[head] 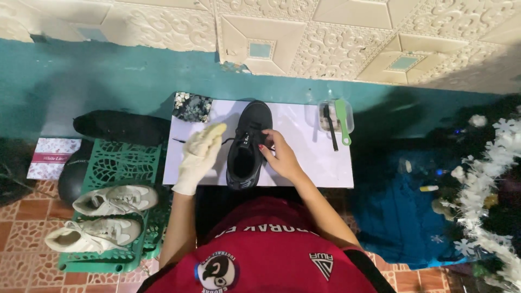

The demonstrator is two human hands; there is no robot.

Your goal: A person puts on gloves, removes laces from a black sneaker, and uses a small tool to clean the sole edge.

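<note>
A black sneaker (pixel 248 142) lies on a white board (pixel 304 157), toe pointing toward the wall. My right hand (pixel 275 154), bare, grips the laces at the shoe's tongue. In a pale glove, my left hand (pixel 199 157) hovers just left of the shoe and pinches a black lace end that trails out to the left.
A small clear tub (pixel 337 116) with a green brush and a black tool sits at the board's right corner, a patterned cloth (pixel 192 106) at its left corner. Two white sneakers (pixel 103 217) rest on a green crate. Another black shoe (pixel 122 127) lies behind it. Blue fabric (pixel 401 211) is at right.
</note>
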